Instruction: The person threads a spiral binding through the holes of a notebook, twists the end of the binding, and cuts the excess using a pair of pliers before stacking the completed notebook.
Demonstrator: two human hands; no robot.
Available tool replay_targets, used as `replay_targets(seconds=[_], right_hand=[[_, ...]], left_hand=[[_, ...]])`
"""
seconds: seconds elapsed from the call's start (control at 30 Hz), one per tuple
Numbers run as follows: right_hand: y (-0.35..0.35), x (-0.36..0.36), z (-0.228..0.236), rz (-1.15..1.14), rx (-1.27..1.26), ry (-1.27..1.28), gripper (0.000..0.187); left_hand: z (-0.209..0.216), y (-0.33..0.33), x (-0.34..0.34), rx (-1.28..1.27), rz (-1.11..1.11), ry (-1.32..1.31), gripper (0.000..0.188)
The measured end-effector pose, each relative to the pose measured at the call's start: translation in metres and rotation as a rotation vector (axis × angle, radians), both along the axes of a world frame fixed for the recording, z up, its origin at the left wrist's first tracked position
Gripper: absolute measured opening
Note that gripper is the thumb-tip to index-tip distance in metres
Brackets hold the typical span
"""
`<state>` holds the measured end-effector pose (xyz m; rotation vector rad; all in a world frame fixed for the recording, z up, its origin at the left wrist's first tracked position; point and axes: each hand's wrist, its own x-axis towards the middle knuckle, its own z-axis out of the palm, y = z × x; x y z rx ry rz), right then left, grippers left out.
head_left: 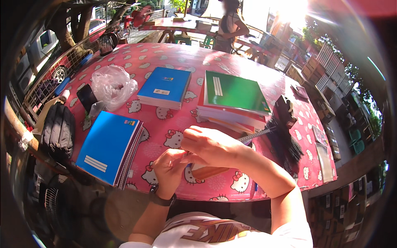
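Close to the table's near edge, my left hand (168,170) and my right hand (211,145) meet, fingers pinched together. Whatever they pinch is too small or hidden to make out. A dark band circles my left wrist. Below my right hand lies a flat brown and white item (209,172), partly covered by the hand and forearm. To the left is a stack of blue notebooks (108,145), set at a slant. Another blue stack (166,84) lies beyond my hands. Farther right, a green spiral notebook (236,93) tops a pile of books with red and white edges.
The table has a pink patterned cover (175,124). A crumpled clear plastic bag (113,87) is at its left, near a black backpack (58,129). Black mesh material (286,142) lies right of my forearm. A kettle (107,43) stands far left; a person (230,27) is beyond the table.
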<state>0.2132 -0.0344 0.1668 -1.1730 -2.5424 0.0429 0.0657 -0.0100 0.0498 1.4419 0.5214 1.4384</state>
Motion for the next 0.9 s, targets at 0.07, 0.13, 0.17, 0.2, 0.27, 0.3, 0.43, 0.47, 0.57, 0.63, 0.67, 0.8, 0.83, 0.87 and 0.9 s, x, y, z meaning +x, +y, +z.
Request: replay_targets(seconds=[0.07,0.13,0.17,0.2,0.27,0.3,0.43,0.47,0.57,0.63,0.67,0.8,0.83,0.87,0.9], right_hand=[[-0.002,0.0,0.001,-0.003,-0.032,0.028,0.023],[-0.002,0.002,0.0,-0.006,-0.063,0.058,0.024],[0.0,0.003,-0.002,0.02,-0.048,0.103,0.024],[0.001,0.004,-0.003,0.045,-0.033,0.147,0.025],[0.0,0.006,0.002,0.023,-0.09,0.143,0.024],[0.0,0.006,0.003,-0.002,-0.146,0.142,0.024],[-0.001,-0.001,-0.005,-0.067,-0.012,0.224,0.021],[-0.001,-0.002,-0.007,-0.062,-0.015,0.221,0.021],[0.0,-0.003,-0.01,-0.051,0.066,0.163,0.02],[-0.001,0.0,-0.008,-0.019,0.046,0.116,0.02],[0.0,0.0,-0.008,-0.02,0.044,0.116,0.02],[0.003,0.001,-0.001,0.014,-0.086,0.242,0.018],[0.004,0.003,0.001,0.014,-0.217,0.273,0.018],[0.007,0.003,0.002,0.052,-0.253,0.298,0.02],[0.009,0.004,0.005,0.053,-0.25,0.296,0.02]], left_hand=[[0.003,0.005,0.0,-0.034,-0.072,-0.032,0.012],[0.005,0.01,-0.003,-0.05,-0.124,-0.019,0.013],[0.006,0.012,-0.004,-0.067,-0.183,-0.003,0.015],[0.005,0.014,-0.005,-0.066,-0.175,-0.002,0.015],[0.002,0.016,-0.003,-0.124,-0.217,-0.074,0.013],[0.003,0.016,-0.004,-0.123,-0.213,-0.078,0.013],[-0.002,0.019,-0.005,-0.053,-0.165,-0.033,0.013],[-0.004,0.02,-0.006,-0.027,-0.153,0.003,0.014],[-0.004,0.021,-0.009,0.005,-0.138,0.049,0.014],[0.002,0.02,-0.008,0.005,-0.132,0.061,0.014],[0.004,0.02,-0.008,0.008,-0.129,0.075,0.014],[-0.003,0.022,-0.008,-0.029,-0.167,-0.016,0.013],[-0.005,0.022,-0.009,0.004,-0.194,-0.036,0.012],[-0.005,0.022,-0.009,0.037,-0.222,-0.056,0.011],[-0.004,0.022,-0.009,0.041,-0.221,-0.057,0.011]])
